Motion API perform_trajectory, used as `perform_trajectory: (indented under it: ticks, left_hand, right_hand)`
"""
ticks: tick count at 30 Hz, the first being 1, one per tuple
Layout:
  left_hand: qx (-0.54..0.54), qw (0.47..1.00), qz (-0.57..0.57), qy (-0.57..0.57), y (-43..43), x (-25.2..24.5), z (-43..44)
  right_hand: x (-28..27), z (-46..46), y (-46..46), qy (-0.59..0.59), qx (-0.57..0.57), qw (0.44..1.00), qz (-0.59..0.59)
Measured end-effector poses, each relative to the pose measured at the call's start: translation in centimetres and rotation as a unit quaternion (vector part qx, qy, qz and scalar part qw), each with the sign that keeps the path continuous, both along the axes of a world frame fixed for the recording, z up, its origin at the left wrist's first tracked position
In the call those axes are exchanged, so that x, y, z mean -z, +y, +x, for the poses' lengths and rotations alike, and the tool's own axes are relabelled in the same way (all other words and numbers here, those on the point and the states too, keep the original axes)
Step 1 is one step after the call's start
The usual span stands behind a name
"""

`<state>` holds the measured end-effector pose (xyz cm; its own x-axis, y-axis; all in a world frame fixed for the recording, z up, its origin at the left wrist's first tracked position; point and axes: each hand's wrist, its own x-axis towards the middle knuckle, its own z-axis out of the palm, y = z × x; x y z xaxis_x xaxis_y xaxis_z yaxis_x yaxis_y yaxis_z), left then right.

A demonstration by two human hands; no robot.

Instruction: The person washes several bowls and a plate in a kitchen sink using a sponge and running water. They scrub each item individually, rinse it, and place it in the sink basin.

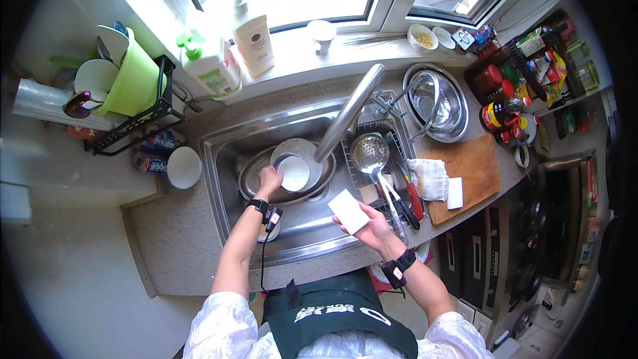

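My left hand [270,180] grips the rim of a small white bowl [293,173] in the left part of the steel sink. Under the bowl are a white plate [304,149] and an oval metal basin [249,187]. On the open palm and fingers of my right hand [373,228] rests a white rectangular sponge [349,212], above the sink's front right. The curved steel faucet [351,109] reaches over the sink. Right of it a perforated skimmer [370,153] lies on a wire rack. A small dish [268,233] sits partly behind my left wrist.
A red-handled utensil [414,200] lies at the rack's right. Beyond are a wooden cutting board [466,174] with a folded cloth [428,179] and a white block [454,193], nested metal bowls [438,104] and sauce bottles. A white bowl [184,167] stands left; soap bottles [254,42] line the sill.
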<state>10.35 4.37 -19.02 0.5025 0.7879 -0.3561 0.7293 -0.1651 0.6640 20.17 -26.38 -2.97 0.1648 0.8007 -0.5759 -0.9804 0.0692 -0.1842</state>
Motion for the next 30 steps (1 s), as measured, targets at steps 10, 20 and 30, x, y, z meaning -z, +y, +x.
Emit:
perform_trajectory:
  ticks: [10, 20, 30]
  left_hand:
    - [-0.115, 0.935, -0.274, -0.192, -4.4, -9.7, -0.1]
    - [-0.137, 0.929, -0.22, -0.263, -7.9, -10.0, -1.2]
    - [-0.038, 0.957, -0.161, -0.237, -4.9, -9.0, -3.9]
  right_hand:
    - [3.2, 0.7, 10.6, -0.614, -0.054, 0.776, -0.133]
    - [6.4, -2.6, 14.0, -0.784, -0.258, 0.553, -0.117]
    - [3.9, -2.2, 11.7, -0.912, -0.341, 0.227, 0.017]
